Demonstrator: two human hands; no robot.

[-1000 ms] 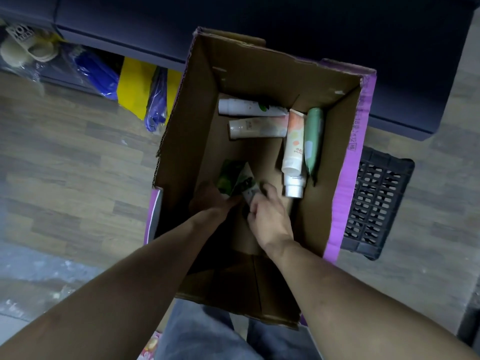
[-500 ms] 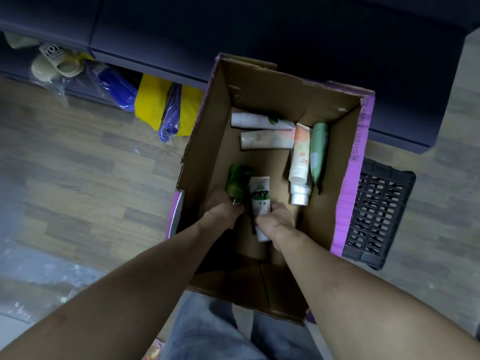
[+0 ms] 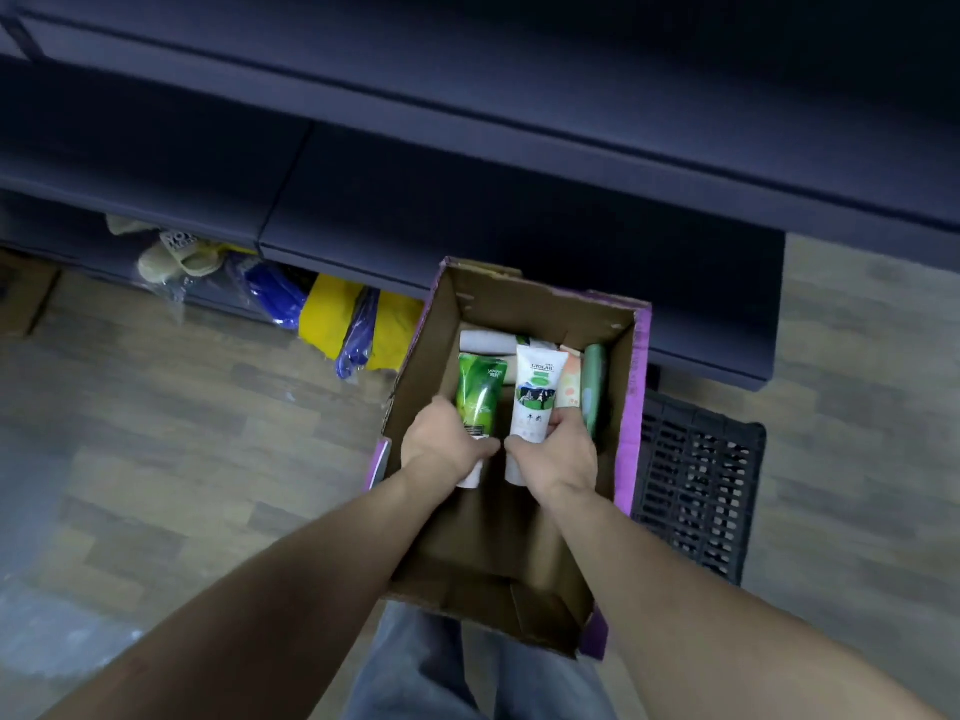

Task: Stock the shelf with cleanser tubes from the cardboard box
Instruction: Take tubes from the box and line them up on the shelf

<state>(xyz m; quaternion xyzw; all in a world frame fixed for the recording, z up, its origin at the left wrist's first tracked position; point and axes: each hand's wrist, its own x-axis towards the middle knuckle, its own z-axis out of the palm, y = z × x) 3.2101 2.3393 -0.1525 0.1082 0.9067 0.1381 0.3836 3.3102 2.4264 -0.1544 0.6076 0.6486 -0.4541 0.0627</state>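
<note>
An open cardboard box (image 3: pixel 545 309) with purple outer sides stands on the floor before a dark shelf (image 3: pixel 467 210). My left hand (image 3: pixel 441 444) grips a green cleanser tube (image 3: pixel 480 389) near its cap end, held over the box. My right hand (image 3: pixel 558 452) grips a white tube (image 3: pixel 535 392) with green print, side by side with the green one. Deeper in the box lie a white tube (image 3: pixel 485 343), a peach tube (image 3: pixel 569 381) and a pale green tube (image 3: pixel 594 387), partly hidden by the held tubes.
A black plastic crate (image 3: pixel 696 485) sits on the floor right of the box. Bagged blue and yellow goods (image 3: pixel 337 319) and pale slippers (image 3: pixel 171 252) lie under the lowest shelf at left. Wood-pattern floor (image 3: pixel 182 433) stretches to the left.
Both hands have lifted their tubes up from the box bottom, labels now facing me. My view has tilted up, showing more of the dark shelves.
</note>
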